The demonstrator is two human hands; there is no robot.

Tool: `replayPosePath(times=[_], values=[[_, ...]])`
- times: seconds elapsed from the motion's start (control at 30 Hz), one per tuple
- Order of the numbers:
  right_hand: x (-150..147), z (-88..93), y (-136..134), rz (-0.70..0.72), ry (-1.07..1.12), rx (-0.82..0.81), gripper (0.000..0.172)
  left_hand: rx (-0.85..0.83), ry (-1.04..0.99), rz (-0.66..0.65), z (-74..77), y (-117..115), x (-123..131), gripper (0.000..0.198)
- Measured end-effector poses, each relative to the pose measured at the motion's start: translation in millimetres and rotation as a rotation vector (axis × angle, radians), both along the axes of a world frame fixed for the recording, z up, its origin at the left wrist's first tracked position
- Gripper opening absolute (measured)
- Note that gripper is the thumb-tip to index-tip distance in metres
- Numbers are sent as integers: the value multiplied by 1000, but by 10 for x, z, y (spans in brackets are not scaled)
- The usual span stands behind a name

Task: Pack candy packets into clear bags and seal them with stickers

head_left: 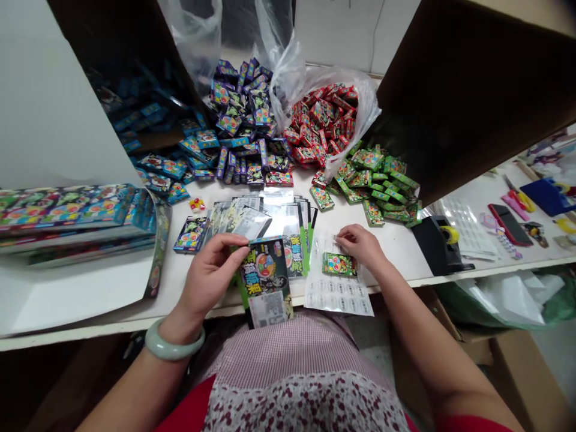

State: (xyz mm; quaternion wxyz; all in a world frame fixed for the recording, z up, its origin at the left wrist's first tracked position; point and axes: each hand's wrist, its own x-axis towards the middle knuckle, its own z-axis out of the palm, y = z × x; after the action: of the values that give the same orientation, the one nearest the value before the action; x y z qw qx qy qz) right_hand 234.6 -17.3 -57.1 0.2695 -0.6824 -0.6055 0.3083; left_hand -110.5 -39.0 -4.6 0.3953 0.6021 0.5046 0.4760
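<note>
Between thumb and fingers, my left hand (pixel 211 270) grips the top left corner of a dark printed candy packet (pixel 265 267), which overhangs the table's front edge. My right hand (pixel 363 245) has its fingertips pinched together at the upper part of a white sticker sheet (pixel 339 295) with rows of oval labels; whatever is in the pinch is too small to make out. A green candy box (pixel 338 264) lies on that sheet, just below the fingers. Behind the held packet, more flat packets (pixel 294 240) are fanned out. One purple candy box (pixel 191 234) sits left of them.
Heaps of purple boxes (pixel 243 108), red boxes (pixel 321 120) in a plastic bag, green boxes (pixel 382 180) and blue boxes (pixel 164 165) cover the back. A display carton (pixel 76 288) stands left, a tape dispenser (pixel 436 243) right. Large cartons (pixel 477 102) flank the heaps.
</note>
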Motion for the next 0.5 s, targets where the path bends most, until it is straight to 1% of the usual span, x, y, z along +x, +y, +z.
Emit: replayPosePath(times=[0.07,0.13,0.2,0.23,0.3,0.37,0.43,0.5], values=[[42,12,1,-29,95,-24,34,-1,-10,0,1,-3,2,12],[87,85,1,-45,190,-56,48,-1,-15,-5,-6,-2,9,12],[82,243,-7,-33,266,-90,52,7,-27,-13,-20,-1,28,11],[44,353,-11,7,303,-105,51,11,-35,-23,-28,-2,42,11],[-118,622,-12,167,372,-125,42,22,-56,-48,-39,-5,76,10],[-380,915,15,383,402,-115,31,36,-71,-72,-38,-12,110,9],[-689,1177,82,580,375,-96,25,41,-74,-84,-20,-20,135,7],[-979,1365,192,727,284,-102,22,29,-74,-95,13,-28,149,7]])
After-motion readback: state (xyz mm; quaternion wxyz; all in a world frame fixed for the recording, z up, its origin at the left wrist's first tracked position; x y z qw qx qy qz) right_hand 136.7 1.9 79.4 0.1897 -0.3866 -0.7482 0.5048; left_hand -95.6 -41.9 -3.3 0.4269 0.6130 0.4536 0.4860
